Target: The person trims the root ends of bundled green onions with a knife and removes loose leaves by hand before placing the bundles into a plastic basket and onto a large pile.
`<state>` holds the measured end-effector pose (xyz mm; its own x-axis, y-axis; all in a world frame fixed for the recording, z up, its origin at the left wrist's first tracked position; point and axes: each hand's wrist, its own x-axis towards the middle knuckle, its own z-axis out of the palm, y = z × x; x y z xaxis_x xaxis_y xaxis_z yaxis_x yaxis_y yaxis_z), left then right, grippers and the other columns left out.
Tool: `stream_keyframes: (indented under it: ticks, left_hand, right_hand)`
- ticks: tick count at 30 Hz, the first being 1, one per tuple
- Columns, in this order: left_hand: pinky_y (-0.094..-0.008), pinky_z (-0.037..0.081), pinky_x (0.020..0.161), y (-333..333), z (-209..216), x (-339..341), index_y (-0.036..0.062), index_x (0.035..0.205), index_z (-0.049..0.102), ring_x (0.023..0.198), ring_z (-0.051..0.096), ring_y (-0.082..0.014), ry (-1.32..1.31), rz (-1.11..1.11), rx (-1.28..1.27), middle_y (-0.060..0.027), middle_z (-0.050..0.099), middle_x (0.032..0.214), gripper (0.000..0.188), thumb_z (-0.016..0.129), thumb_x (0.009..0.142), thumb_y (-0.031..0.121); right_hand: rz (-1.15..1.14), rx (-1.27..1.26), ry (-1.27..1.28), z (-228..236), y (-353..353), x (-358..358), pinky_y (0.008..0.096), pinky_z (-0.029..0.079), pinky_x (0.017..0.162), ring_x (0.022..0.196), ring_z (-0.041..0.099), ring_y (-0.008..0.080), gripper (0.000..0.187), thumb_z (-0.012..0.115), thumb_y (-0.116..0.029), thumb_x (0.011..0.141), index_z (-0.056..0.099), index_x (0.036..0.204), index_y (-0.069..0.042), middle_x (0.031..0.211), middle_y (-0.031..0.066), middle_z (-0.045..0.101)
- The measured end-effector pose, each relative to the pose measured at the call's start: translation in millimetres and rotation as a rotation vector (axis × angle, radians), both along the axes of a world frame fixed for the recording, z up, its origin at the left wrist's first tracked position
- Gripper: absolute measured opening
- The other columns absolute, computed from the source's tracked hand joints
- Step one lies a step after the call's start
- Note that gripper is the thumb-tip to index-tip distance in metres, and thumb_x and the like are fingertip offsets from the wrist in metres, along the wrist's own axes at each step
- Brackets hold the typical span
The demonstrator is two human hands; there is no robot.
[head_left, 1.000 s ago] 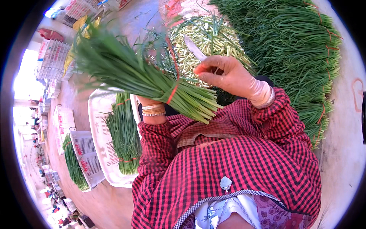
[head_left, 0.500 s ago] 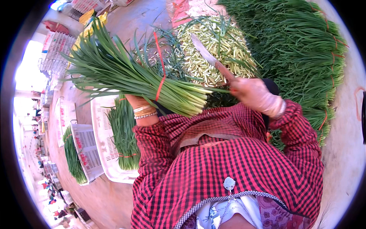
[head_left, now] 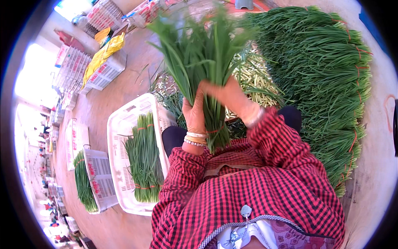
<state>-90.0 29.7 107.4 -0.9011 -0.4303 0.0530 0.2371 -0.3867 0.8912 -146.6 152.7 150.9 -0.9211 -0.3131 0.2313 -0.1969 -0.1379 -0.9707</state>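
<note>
A bunch of long green leaves, like garlic chives (head_left: 213, 62), stands upright in front of me. Its leaf tips point away and are blurred, while its cut ends hang toward my lap. My left hand (head_left: 194, 116) is closed round its left side, and an orange-red band shows lower on the stems. Across the front of the leaves lies my right hand (head_left: 232, 97), its fingers bent round the bunch and slightly smeared. Beyond, pale cut stem ends (head_left: 261, 76) lie in a heap, partly hidden by the leaves. No knife is visible.
A large stack of banded chive bunches (head_left: 315, 74) runs along the right. Left of my knee stands a white plastic basket (head_left: 114, 141) holding chives (head_left: 143, 162). Farther left are another white crate (head_left: 101, 178) and a crate with yellow cloth (head_left: 103, 54).
The bunch has swung from lying leftward to upright in front of me. My right hand has moved left onto the leaves, and the knife it held is out of sight. The view has shifted.
</note>
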Motion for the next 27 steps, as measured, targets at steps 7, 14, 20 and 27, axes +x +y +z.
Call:
stream_keyframes:
  ticks: [7, 14, 20, 27]
  left_hand:
    - [-0.0362, 0.053, 0.091, -7, 6, -1, 0.0034, 0.131, 0.055, 0.103, 0.065, -0.0224, -0.085, -0.149, 0.305, -0.0082, 0.064, 0.123, 0.052, 0.057, 0.099, 0.043]
    - [-0.0363, 0.055, 0.089, -4, 15, -1, 0.0029, 0.13, 0.056, 0.1, 0.066, -0.022, -0.091, -0.088, 0.295, -0.0078, 0.065, 0.119, 0.048, 0.058, 0.099, 0.04]
    - [-0.0338, 0.056, 0.082, 0, 41, -7, 0.0017, 0.127, 0.058, 0.093, 0.067, -0.0218, -0.093, 0.065, 0.184, -0.0094, 0.067, 0.114, 0.049, 0.061, 0.097, 0.04]
    - [-0.0312, 0.055, 0.081, 1, 14, 1, 0.0018, 0.124, 0.06, 0.094, 0.066, -0.0182, 0.022, -0.024, 0.105, -0.0059, 0.067, 0.113, 0.038, 0.065, 0.096, 0.028]
  right_hand:
    - [-0.301, -0.419, -0.398, 3, 65, -8, 0.0327, 0.054, 0.08, 0.101, 0.062, 0.0165, 0.046, 0.074, -0.016, 0.086, 0.056, 0.126, -0.002, 0.113, 0.0062, 0.064]
    - [-0.027, -0.401, -0.378, -38, 101, -21, 0.0324, 0.05, 0.089, 0.106, 0.06, 0.0169, 0.051, 0.068, -0.031, 0.093, 0.051, 0.133, -0.003, 0.121, 0.0063, 0.061]
    - [0.169, 0.491, -0.147, -66, 104, 26, 0.0277, 0.05, 0.08, 0.087, 0.063, 0.0127, 0.031, 0.07, -0.023, 0.09, 0.066, 0.111, 0.0, 0.099, 0.0049, 0.067]
    - [0.048, 0.243, 0.213, 63, 74, 39, 0.0205, 0.043, 0.055, 0.06, 0.051, 0.003, 0.032, 0.066, -0.011, 0.093, 0.062, 0.124, -0.004, 0.066, -0.0028, 0.058]
